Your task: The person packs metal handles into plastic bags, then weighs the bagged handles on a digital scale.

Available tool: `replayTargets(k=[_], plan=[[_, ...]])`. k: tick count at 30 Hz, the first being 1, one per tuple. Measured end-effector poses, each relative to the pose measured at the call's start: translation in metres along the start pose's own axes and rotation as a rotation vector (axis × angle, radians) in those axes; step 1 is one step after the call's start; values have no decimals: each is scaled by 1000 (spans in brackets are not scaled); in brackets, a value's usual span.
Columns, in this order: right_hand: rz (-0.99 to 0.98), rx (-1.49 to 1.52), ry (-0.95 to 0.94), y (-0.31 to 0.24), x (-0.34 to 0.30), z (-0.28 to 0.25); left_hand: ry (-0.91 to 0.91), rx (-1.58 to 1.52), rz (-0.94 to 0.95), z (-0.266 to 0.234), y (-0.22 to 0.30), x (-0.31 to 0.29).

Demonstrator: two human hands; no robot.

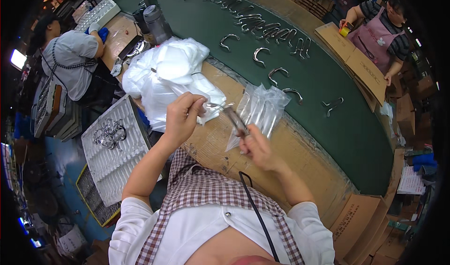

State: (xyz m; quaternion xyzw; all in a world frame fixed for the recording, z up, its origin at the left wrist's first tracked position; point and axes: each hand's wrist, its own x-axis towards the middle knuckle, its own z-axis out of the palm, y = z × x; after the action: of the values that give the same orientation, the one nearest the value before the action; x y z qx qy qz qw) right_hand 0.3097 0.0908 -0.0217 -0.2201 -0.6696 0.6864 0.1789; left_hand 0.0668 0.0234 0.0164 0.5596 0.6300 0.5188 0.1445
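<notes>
My left hand (182, 117) pinches the end of a clear plastic sleeve (206, 109) near the pile of white foam wraps (168, 73). My right hand (255, 145) grips a shiny metal handle-shaped part (234, 119), whose upper end points into the sleeve's mouth. Both hands hover over the brown cardboard-covered bench (300, 157). A stack of empty clear bags (260, 109) lies just behind my right hand.
Several curved metal parts (262, 28) lie in rows on the green belt (337, 124). A white moulded tray (115, 148) with a few metal parts stands at my left. One person works at the far left, another folds cardboard boxes (356, 63) at the far right.
</notes>
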Motion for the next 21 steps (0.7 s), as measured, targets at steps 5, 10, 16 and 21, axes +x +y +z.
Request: replayTargets(k=[5, 10, 16, 21], plan=[[-116, -501, 90, 4, 15, 25, 52, 12, -32, -10, 7, -7], [216, 5, 114, 11, 12, 34, -170, 307, 655, 19, 23, -27], [401, 489, 181, 38, 5, 26, -724, 44, 939, 57, 36, -65], [205, -782, 720, 47, -18, -31, -380, 595, 279, -10, -55, -59]])
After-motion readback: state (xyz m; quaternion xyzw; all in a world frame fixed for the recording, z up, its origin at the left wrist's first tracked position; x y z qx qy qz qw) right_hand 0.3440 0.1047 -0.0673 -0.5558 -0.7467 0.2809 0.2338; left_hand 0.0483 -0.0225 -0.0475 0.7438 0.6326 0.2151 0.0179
